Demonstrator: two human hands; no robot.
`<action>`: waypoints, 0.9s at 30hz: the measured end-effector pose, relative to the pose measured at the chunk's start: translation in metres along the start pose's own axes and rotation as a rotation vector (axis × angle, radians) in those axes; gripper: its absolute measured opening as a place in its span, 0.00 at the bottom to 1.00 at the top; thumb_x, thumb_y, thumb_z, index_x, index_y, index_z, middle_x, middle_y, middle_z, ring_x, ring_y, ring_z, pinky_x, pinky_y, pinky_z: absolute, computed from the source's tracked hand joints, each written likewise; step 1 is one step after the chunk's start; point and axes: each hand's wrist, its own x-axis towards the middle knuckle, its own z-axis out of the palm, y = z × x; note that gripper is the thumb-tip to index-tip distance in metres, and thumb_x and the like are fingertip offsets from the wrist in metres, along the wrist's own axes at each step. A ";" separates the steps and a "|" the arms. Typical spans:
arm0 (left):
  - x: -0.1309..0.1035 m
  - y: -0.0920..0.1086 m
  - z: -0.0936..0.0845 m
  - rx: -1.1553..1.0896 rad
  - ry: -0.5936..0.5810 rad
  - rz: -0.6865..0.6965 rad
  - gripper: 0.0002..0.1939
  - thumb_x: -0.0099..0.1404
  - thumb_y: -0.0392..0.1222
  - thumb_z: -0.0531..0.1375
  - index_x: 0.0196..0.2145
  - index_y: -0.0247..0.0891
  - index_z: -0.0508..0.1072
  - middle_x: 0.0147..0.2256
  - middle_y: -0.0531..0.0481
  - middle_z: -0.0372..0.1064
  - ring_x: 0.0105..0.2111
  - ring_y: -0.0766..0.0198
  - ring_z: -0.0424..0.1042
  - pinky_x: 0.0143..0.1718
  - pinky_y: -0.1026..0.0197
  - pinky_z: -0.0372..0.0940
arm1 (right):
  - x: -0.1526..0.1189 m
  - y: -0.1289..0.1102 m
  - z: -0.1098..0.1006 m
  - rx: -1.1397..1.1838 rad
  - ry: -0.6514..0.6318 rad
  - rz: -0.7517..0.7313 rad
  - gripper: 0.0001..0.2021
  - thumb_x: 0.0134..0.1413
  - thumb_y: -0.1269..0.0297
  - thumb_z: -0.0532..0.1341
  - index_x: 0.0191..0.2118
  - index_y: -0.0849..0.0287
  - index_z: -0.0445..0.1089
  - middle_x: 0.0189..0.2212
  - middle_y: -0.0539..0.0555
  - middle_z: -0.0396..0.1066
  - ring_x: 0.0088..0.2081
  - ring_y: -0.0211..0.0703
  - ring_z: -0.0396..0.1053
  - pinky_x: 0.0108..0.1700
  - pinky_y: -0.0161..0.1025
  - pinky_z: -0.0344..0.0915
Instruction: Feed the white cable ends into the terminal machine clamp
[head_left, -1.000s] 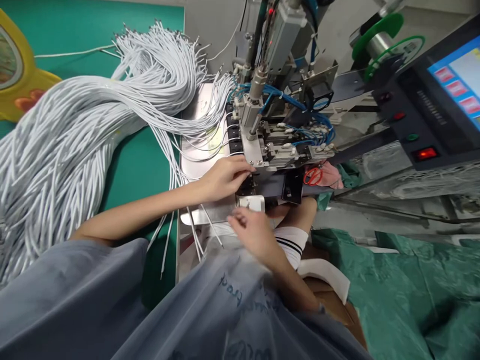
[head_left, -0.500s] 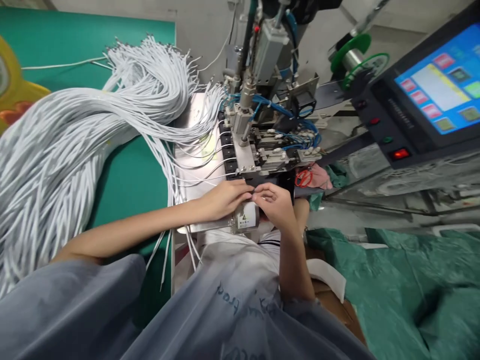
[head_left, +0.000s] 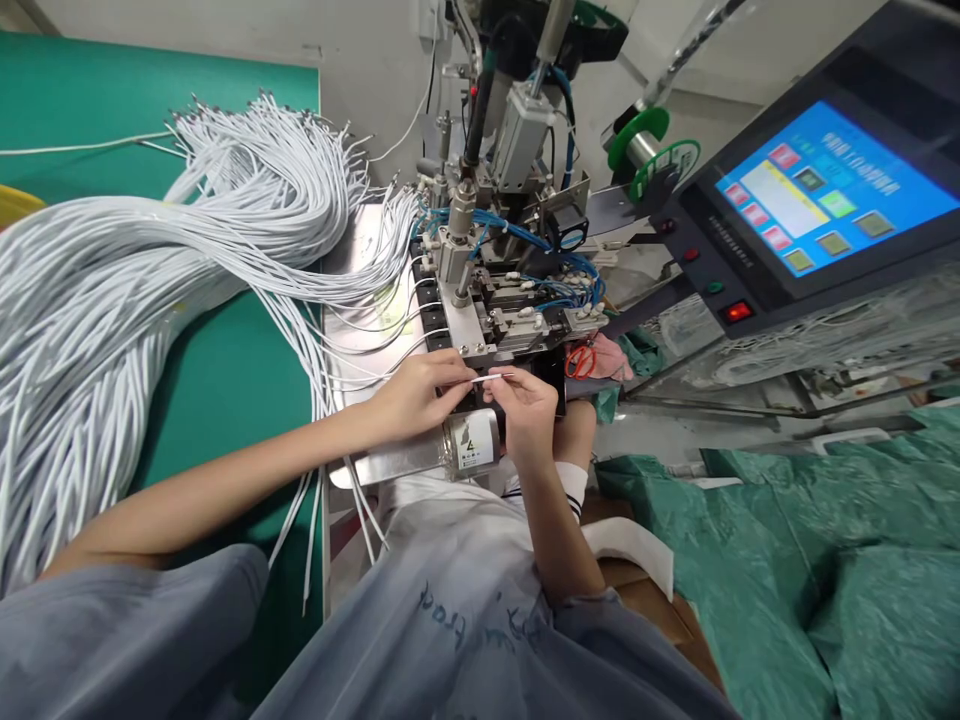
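Note:
My left hand [head_left: 424, 393] pinches a white cable [head_left: 487, 377] between thumb and finger, just in front of the machine [head_left: 461, 325]. On the other side, my right hand [head_left: 523, 405] holds the same cable near its end, its fingers curled. The cable's thin tip points right. Below the hands is a clear container with a white label [head_left: 474, 440]. Several white cables run into the black slots at the machine's left side, over a metal plate [head_left: 360, 392].
A large bundle of white cables [head_left: 202, 235] lies on the green table [head_left: 217, 390] at left. A control screen [head_left: 825, 190] and a wire spool [head_left: 643, 150] stand at right. Green sheeting [head_left: 750, 540] lies at lower right.
The view has shifted, so the screen and machine sit further left. My hands have moved slightly apart, and a length of white cable now shows between them.

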 end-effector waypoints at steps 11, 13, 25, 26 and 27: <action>-0.002 -0.001 -0.004 -0.040 -0.103 0.071 0.13 0.65 0.31 0.51 0.41 0.35 0.74 0.28 0.49 0.65 0.28 0.67 0.65 0.29 0.65 0.62 | 0.002 -0.022 -0.013 -0.278 -0.193 -0.183 0.06 0.49 0.64 0.62 0.27 0.58 0.75 0.26 0.52 0.71 0.29 0.39 0.67 0.30 0.37 0.63; -0.002 -0.001 -0.004 0.016 -0.141 0.095 0.15 0.63 0.28 0.49 0.40 0.34 0.74 0.29 0.49 0.63 0.28 0.67 0.63 0.29 0.65 0.60 | 0.003 -0.025 -0.016 -0.332 -0.228 -0.155 0.06 0.49 0.64 0.62 0.26 0.59 0.74 0.23 0.51 0.68 0.25 0.36 0.63 0.26 0.35 0.59; -0.005 0.000 0.004 0.099 -0.088 0.077 0.13 0.65 0.32 0.50 0.33 0.33 0.74 0.27 0.48 0.63 0.27 0.67 0.63 0.27 0.64 0.59 | -0.006 -0.012 -0.006 -0.408 -0.041 -0.135 0.12 0.49 0.60 0.61 0.21 0.61 0.71 0.15 0.46 0.55 0.20 0.33 0.53 0.24 0.34 0.54; -0.006 -0.002 0.004 0.135 -0.109 0.090 0.13 0.65 0.31 0.49 0.34 0.33 0.74 0.28 0.48 0.63 0.27 0.67 0.62 0.27 0.64 0.59 | -0.005 -0.013 -0.008 -0.445 -0.074 -0.123 0.13 0.49 0.60 0.60 0.20 0.61 0.69 0.14 0.45 0.52 0.20 0.32 0.50 0.23 0.34 0.52; -0.006 -0.003 0.005 0.159 -0.119 0.089 0.14 0.64 0.31 0.48 0.35 0.33 0.74 0.28 0.47 0.63 0.27 0.67 0.62 0.27 0.64 0.59 | -0.004 -0.013 -0.010 -0.457 -0.105 -0.103 0.13 0.49 0.60 0.60 0.19 0.61 0.68 0.14 0.45 0.51 0.19 0.32 0.49 0.23 0.34 0.50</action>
